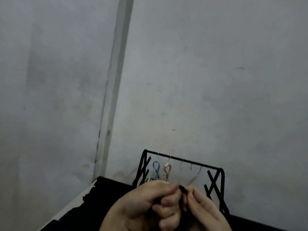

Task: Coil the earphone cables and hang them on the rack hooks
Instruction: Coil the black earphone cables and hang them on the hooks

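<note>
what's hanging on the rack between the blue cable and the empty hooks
A coiled pink cable hangs there, between the blue cable and the empty hooks, in the head view.

I have only the head view, looking forward and tilted rather high, so the grey wall (200,72) fills most of it. The desk (93,205), its far left corner, the rack (183,161) and both hands sit close at the bottom edge.

Three bare hooks (190,167) hang on the right half of the black rack (183,160), with open room beneath them. The left half is taken by a blue coil (156,166) and a pink coil (167,169). Crossed side struts (214,182) close both rack ends. The wall (216,80) stands close behind.
</note>
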{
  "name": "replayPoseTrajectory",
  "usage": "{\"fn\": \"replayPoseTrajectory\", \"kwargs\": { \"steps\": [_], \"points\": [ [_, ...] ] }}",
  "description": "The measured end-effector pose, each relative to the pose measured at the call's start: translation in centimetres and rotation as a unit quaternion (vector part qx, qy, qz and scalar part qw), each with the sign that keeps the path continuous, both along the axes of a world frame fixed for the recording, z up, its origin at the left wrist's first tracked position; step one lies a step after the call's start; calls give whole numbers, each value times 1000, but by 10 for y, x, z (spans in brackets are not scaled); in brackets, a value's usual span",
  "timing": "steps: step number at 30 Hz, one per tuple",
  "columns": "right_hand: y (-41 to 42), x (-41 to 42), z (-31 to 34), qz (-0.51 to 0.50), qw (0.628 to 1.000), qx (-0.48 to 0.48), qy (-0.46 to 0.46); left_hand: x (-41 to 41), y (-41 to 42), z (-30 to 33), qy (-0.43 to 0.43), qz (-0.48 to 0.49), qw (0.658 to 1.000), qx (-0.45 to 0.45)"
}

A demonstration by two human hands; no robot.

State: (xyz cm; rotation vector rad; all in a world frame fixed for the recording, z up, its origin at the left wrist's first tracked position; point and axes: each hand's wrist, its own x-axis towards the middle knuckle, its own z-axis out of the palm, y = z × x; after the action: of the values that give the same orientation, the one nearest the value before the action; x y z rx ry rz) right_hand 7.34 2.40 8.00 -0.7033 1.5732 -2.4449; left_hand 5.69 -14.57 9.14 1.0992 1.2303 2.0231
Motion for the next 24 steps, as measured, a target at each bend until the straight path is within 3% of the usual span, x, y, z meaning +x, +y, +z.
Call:
{"fn": "replayPoseTrajectory", "kwargs": {
  "steps": [5,10,13,19,24],
  "points": [
    [-7,7,10,-81,992,38,89,-2,-6,7,-16,135,991,-14],
    [-9,-7,14,-73,993,-86,-20,-7,5,6,-30,232,972,16],
    [-2,-26,2,-72,995,-34,-60,-16,10,-3,-54,277,959,-22],
    [14,-41,-13,-112,988,76,-68,-33,9,-18,-3,366,905,-217],
    [11,-42,-27,-114,985,89,-92,-32,10,-21,-34,463,860,-210]
  ]
}}
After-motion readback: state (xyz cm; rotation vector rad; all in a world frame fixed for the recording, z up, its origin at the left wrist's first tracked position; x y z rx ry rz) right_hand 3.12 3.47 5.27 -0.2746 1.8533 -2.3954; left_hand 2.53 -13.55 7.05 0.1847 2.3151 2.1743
